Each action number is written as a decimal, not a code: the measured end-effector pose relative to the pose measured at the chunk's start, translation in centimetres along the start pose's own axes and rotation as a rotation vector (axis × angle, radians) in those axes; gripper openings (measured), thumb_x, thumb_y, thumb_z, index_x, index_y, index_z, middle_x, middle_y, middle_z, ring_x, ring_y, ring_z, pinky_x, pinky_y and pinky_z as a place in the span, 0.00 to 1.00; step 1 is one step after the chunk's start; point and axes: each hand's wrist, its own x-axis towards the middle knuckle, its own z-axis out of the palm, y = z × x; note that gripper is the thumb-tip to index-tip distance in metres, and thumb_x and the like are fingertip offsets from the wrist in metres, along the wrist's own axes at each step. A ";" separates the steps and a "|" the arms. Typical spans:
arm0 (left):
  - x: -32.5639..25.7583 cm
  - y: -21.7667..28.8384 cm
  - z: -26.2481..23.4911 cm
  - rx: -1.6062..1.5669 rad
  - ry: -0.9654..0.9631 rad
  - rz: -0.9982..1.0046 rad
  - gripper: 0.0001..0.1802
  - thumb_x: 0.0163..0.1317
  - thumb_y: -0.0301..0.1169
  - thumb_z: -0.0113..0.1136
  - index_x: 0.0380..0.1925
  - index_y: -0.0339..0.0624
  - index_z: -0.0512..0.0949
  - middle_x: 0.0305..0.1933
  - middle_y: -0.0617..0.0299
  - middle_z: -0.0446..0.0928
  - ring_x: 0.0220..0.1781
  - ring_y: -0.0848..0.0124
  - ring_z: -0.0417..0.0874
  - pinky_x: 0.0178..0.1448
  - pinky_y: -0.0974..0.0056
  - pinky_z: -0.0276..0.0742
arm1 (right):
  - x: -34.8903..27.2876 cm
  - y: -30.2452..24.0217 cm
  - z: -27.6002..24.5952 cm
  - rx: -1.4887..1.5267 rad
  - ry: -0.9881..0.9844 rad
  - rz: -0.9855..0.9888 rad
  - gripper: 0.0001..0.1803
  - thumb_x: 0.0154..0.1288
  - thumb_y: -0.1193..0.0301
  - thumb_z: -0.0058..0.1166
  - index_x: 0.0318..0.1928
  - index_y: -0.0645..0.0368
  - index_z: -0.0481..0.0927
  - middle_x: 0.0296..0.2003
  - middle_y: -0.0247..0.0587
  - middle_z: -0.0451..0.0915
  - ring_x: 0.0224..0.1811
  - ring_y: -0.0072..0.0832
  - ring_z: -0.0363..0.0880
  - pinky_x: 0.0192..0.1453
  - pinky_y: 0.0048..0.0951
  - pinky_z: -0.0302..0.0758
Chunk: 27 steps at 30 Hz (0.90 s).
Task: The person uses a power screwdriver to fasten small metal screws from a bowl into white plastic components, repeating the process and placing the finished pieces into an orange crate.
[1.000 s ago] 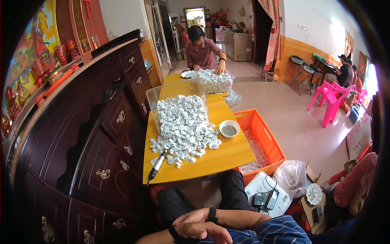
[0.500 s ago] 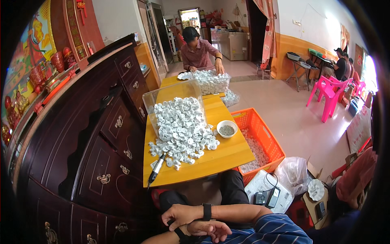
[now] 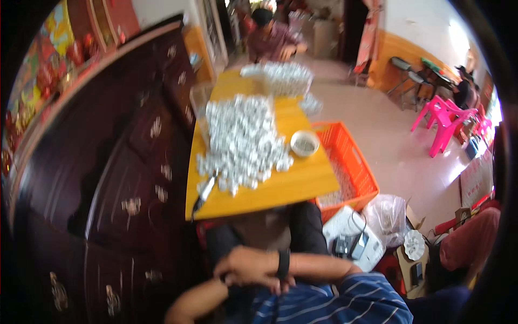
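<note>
My right hand (image 3: 248, 265) lies across my left wrist in my lap, its fingers curled down over the wrist. It wears a black wristband (image 3: 283, 264). Only a little of my left hand (image 3: 277, 286) shows beneath it; its fingers are mostly hidden and smeared by motion. Ahead, on the yellow wooden table (image 3: 259, 201), small white plastic pieces (image 3: 243, 140) spill from a clear tub (image 3: 198, 102) lying on its side. A pen-shaped tool (image 3: 204, 194) rests at the near left, apart from my hands. To the right stands a white bowl (image 3: 305, 143) of small grey bits.
A dark drawer cabinet (image 3: 124, 162) flanks the left. An orange crate (image 3: 359, 178) with pale pieces stands right of the table, near a plastic bag (image 3: 386, 216). Across the table a person (image 3: 270, 40) sits by another filled tub (image 3: 286, 78). Pink chairs (image 3: 445, 121) stand farther right.
The view has tilted and blurred. My right hand now covers more of my left hand, whose open fingers showed before. The person opposite has drawn a hand back from the far tub.
</note>
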 end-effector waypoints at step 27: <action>-6.0 1.2 -10.4 0.784 0.920 -0.469 0.17 0.63 0.34 0.66 0.45 0.31 0.80 0.34 0.59 0.83 0.34 0.70 0.83 0.41 0.63 0.79 | 1.1 1.8 5.9 -0.001 0.686 0.349 0.10 0.60 0.65 0.65 0.32 0.56 0.79 0.25 0.42 0.81 0.26 0.41 0.82 0.31 0.40 0.76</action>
